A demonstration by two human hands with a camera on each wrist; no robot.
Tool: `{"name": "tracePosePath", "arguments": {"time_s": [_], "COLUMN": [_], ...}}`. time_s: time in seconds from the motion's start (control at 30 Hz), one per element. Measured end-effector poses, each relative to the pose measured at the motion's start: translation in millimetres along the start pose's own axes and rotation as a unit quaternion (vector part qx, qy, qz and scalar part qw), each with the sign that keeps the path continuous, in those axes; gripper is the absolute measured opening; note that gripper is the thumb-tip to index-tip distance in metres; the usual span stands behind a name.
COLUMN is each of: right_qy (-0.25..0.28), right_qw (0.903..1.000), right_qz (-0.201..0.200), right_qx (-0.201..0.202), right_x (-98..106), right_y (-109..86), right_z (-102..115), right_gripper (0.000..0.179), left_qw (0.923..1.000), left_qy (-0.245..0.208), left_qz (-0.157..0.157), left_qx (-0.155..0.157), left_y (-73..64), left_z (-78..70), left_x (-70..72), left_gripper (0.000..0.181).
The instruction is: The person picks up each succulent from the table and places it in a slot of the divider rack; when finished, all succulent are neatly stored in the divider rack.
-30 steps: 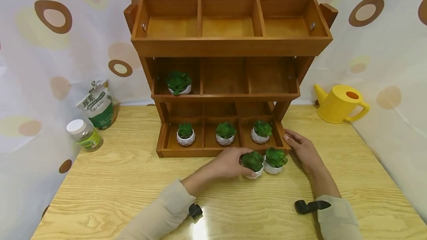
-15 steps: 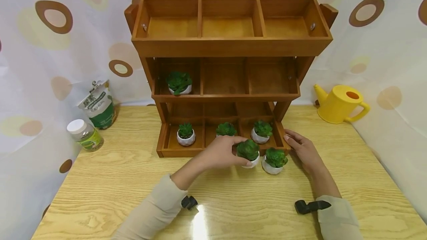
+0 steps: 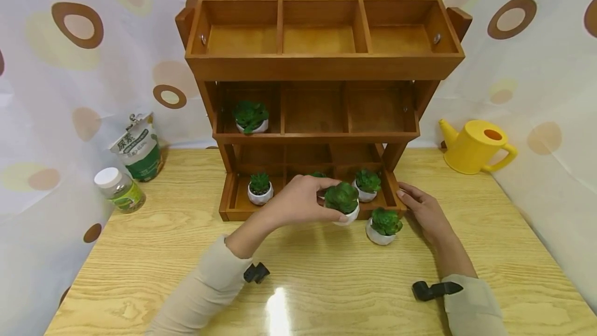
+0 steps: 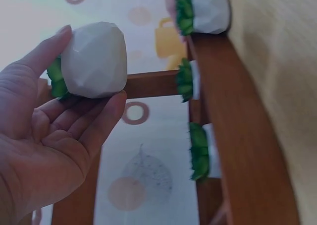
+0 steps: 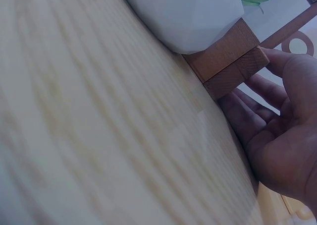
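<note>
My left hand (image 3: 303, 199) pinches a potted succulent (image 3: 342, 198) by its white faceted pot, raised above the table before the wooden shelf's lowest tier. In the left wrist view, thumb and fingers hold the white pot (image 4: 96, 60) from both sides. Against the right end of the wooden shelf (image 3: 298, 215) rests my right hand (image 3: 424, 214), its fingers loosely bent at the outer corner (image 5: 242, 76). Another potted succulent (image 3: 384, 225) stands on the table near that end. Lowest-tier succulents are at left (image 3: 260, 189), in the middle, mostly hidden by my left hand, and at right (image 3: 367, 184).
One more succulent (image 3: 251, 117) sits in the middle tier's left compartment. A yellow watering can (image 3: 475, 147) stands at right. A white-lidded jar (image 3: 119, 191) and a green and white pouch (image 3: 139, 149) stand at left, near the patterned backdrop.
My left hand has lifted the potted succulent from beside the other one on the table and carried it up and to the left. My right hand stays at the shelf's end.
</note>
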State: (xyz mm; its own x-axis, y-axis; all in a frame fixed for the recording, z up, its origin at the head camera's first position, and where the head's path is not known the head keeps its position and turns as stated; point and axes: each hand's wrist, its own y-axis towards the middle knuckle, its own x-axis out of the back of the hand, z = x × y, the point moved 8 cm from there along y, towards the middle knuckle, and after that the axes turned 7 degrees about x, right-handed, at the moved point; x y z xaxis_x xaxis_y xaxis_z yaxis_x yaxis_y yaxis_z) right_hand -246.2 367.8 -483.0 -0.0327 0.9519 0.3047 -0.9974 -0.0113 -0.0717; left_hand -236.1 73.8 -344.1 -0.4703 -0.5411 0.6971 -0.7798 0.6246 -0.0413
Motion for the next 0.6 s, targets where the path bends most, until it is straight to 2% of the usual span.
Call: {"name": "tracePosePath", "arguments": {"time_s": [0.37, 0.6], "right_qy": [0.003, -0.004], "right_qw": [1.0000, 1.0000], "right_qz": [-0.003, -0.002], "right_qx": [-0.004, -0.007], "right_x": [-0.2, 0.3], "right_y": [-1.1, -0.3], "right_z": [-0.9, -0.6], "right_gripper": [0.072, 0.072], "left_qw": [0.9992, 0.9984], "left_qy": [-0.021, -0.005], "left_qz": [-0.033, -0.056], "left_qx": [-0.002, 0.005], "left_y": [-4.4, -3.1], "left_z": [-23.7, -32.0], "left_x": [43.3, 68.0], "left_gripper": [0.067, 0.071]}}
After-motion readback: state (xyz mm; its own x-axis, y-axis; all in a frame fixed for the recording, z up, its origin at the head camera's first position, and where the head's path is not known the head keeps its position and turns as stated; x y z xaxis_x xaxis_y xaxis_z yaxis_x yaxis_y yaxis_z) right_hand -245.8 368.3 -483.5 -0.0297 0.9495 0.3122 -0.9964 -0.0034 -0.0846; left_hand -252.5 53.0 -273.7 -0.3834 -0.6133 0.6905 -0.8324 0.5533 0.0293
